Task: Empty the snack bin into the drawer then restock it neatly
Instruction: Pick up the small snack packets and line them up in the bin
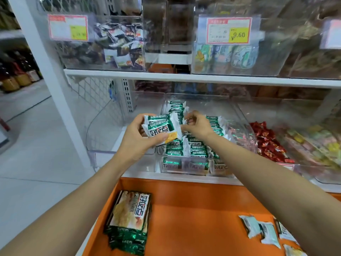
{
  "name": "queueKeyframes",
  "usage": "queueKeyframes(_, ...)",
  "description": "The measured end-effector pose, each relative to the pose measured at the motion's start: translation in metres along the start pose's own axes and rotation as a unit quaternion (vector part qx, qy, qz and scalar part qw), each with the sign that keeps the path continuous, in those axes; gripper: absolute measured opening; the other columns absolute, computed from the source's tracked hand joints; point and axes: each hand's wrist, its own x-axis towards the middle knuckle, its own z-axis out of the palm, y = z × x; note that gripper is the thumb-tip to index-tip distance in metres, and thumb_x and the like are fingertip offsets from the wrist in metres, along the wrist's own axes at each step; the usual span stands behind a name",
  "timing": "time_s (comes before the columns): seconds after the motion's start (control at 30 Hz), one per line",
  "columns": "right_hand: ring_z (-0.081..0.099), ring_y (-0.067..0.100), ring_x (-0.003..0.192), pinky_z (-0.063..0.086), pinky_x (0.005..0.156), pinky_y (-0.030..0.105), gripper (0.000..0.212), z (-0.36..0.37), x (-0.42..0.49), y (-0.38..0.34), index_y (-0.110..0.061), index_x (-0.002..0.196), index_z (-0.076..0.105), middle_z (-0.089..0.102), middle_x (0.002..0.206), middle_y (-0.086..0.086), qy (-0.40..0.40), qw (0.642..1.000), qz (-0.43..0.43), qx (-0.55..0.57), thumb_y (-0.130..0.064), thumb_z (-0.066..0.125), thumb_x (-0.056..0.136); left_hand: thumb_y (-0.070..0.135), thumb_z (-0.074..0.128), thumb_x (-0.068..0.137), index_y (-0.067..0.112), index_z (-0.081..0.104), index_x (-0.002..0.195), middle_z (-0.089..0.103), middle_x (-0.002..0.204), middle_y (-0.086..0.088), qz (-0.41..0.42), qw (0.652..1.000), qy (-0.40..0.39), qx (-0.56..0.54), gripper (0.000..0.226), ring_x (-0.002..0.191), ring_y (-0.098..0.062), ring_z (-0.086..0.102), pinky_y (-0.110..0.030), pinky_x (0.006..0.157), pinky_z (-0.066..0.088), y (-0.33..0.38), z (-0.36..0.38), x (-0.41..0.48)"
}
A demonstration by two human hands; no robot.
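The drawer (193, 218) below holds only few packets (262, 230). The left hand (136, 139) grips a stack (158, 126) as supply; the right hand (198, 126) pinches one packet over the bin (244, 124), probably to extend its neat rows.

Red-wrapped candies (267, 143) beside pastel sweets (317, 143), yellow price tag (228, 30) above; perhaps bottles (16, 78) far left

Open at the top of the snack bin (212, 106), though capped close above its rear by the white shelf (184, 77). Packed at front and centre with green packets (197, 145); bare at the back right. Wide bare middle in the orange drawer (193, 209), flanked by a packet stack (129, 218) at left and loose packets (262, 230) at right.
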Motion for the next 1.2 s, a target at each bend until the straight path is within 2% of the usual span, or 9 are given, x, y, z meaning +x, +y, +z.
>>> queueKeyframes(0.23,0.06,0.016,0.102,0.052,0.095,0.034,0.043,-0.029,-0.036,-0.022,-0.014,0.123,0.052,0.058,0.115,0.0,-0.035,0.995,-0.035,0.09,-0.034,0.066,0.088,0.017,0.082,0.068,0.016,0.054,0.113,0.068,0.096,-0.004,0.009,1.0,0.001,0.023,0.053,0.077,-0.006,0.067,-0.017,0.059,0.051,0.006,0.004,-0.007)
queueKeyframes(0.37,0.055,0.007,0.111,0.05,0.094,0.027,0.059,-0.038,-0.062,-0.052,-0.033,0.136,0.043,0.047,0.139,-0.007,-0.229,0.964,-0.092,0.103,-0.05,0.063,0.083,0.029,0.084,0.064,0.023,0.054,0.111,0.069,0.091,0.005,0.018,0.998,-0.009,0.066,0.056,0.077,-0.004,0.066,-0.021,0.062,0.054,0.009,0.01,-0.007)
queueKeyframes(0.47,0.052,0.005,0.101,0.044,0.095,0.032,0.052,-0.035,-0.067,-0.052,-0.039,0.128,0.052,0.051,0.13,-0.007,-0.281,0.955,-0.068,0.067,-0.041,0.073,0.081,0.03,0.084,0.067,0.022,0.054,0.115,0.066,0.097,0.009,0.029,0.994,-0.021,0.105,0.057,0.081,0.002,0.063,-0.017,0.067,0.051,0.007,0.017,-0.009)
queueKeyframes(0.6,0.063,0.007,0.102,0.052,0.088,0.024,0.045,-0.044,-0.066,-0.036,-0.023,0.127,0.054,0.061,0.114,-0.004,-0.259,0.957,-0.034,0.123,-0.022,0.071,0.085,0.061,0.072,0.07,0.028,0.046,0.129,0.051,0.126,0.012,0.065,0.977,-0.027,0.202,0.073,0.114,0.002,0.046,-0.02,0.096,0.037,0.0,0.018,-0.013)
queueKeyframes(0.73,0.052,0.023,0.122,0.04,0.106,0.038,0.065,-0.043,-0.057,-0.012,-0.029,0.126,0.055,0.053,0.135,0.003,-0.195,0.98,-0.014,0.042,-0.053,0.077,0.07,0.074,0.043,0.079,0.023,0.034,0.145,0.03,0.152,0.01,0.166,0.916,-0.039,0.364,0.083,0.139,-0.007,0.024,-0.035,0.114,0.023,-0.017,0.009,-0.007)
queueKeyframes(0.8,0.05,0.015,0.114,0.038,0.096,0.024,0.06,-0.037,-0.05,-0.009,-0.023,0.13,0.051,0.051,0.136,0.004,-0.17,0.985,-0.004,0.012,-0.043,0.073,0.079,0.079,0.03,0.081,0.023,0.024,0.15,0.021,0.158,0.008,0.163,0.897,-0.067,0.405,0.089,0.145,-0.011,0.017,-0.042,0.118,0.02,-0.029,0.009,-0.006)
queueKeyframes(0.9,0.057,0.013,0.089,0.044,0.072,0.018,0.059,-0.019,-0.044,-0.018,-0.017,0.135,0.044,0.058,0.103,0.004,-0.128,0.991,-0.029,-0.028,-0.034,0.07,0.085,0.072,0.029,0.086,0.021,0.016,0.153,0.012,0.16,0.008,0.165,0.895,-0.072,0.408,0.085,0.146,-0.01,0.014,-0.037,0.117,0.017,-0.038,0.014,-0.008)
queueKeyframes(1.03,0.036,0.026,0.131,0.031,0.107,0.033,0.062,0.006,-0.03,-0.012,-0.02,0.143,0.039,0.037,0.138,0.012,-0.073,0.988,-0.084,-0.108,-0.036,0.065,0.089,0.063,0.033,0.091,0.019,0.015,0.153,0.01,0.161,0.008,0.183,0.882,-0.061,0.429,0.078,0.145,-0.011,0.017,-0.038,0.116,0.021,-0.043,0.014,-0.006)
queueKeyframes(1.2,0.022,0.031,0.136,0.026,0.113,0.043,0.076,0.015,-0.023,0.001,-0.025,0.154,0.009,0.025,0.142,0.017,-0.124,0.954,-0.04,-0.271,-0.059,0.041,0.093,0.057,0.032,0.093,0.015,0.016,0.153,0.011,0.161,0.003,0.196,0.858,-0.045,0.474,0.075,0.143,-0.016,0.024,-0.039,0.114,0.028,-0.051,0.016,-0.006)
